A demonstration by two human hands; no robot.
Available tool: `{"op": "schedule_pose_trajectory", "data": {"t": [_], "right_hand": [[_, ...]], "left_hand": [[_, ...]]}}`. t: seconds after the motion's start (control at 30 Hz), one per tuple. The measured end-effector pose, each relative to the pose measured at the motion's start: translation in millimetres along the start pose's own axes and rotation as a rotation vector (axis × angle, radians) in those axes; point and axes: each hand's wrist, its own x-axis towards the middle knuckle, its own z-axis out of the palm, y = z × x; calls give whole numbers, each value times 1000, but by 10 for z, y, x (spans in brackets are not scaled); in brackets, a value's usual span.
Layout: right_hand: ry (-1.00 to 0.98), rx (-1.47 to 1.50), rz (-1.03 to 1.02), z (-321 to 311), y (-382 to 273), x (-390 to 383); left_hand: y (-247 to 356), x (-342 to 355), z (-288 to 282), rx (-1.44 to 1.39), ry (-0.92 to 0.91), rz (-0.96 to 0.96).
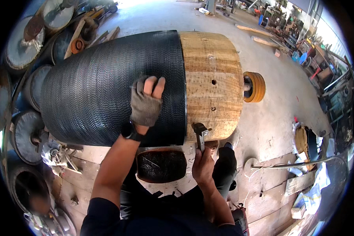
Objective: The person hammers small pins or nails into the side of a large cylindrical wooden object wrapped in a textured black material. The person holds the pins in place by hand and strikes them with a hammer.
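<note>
Right hand [203,164] is clamped on a hammer [200,135] at the big wooden drum [212,84] out front, gloved left hand [145,104] pressed flat on its black ribbed belting wrap [102,88].

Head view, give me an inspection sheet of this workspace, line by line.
Surface: wooden boards over a concrete floor.
Job's things: big wooden drum, dark ribbed covering wrapped over its left part; hammer at the covering's edge.
Clutter: round discs stacked at left, wood offcuts, rags at right.
Grips: left hand, in a fingerless glove, flat on the covering; right hand holds the hammer.
Cables: thin white cord on the boards.
Surroundings: workshop, cluttered benches at far right.
</note>
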Motion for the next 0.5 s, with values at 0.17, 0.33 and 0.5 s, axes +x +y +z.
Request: {"op": "schedule_pose_trajectory", "data": {"t": [0.17,0.33,0.5], "right_hand": [[25,129,4,-13,70,-74],[12,198,-33,-67,-6,-44],[10,233,-50,-84,-24,-18]], "left_hand": [[665,-405,-240,-579,-60,-43],[852,-583,-211,-604,-167,-160],[827,-478,-265,-611,-232,-156]]}}
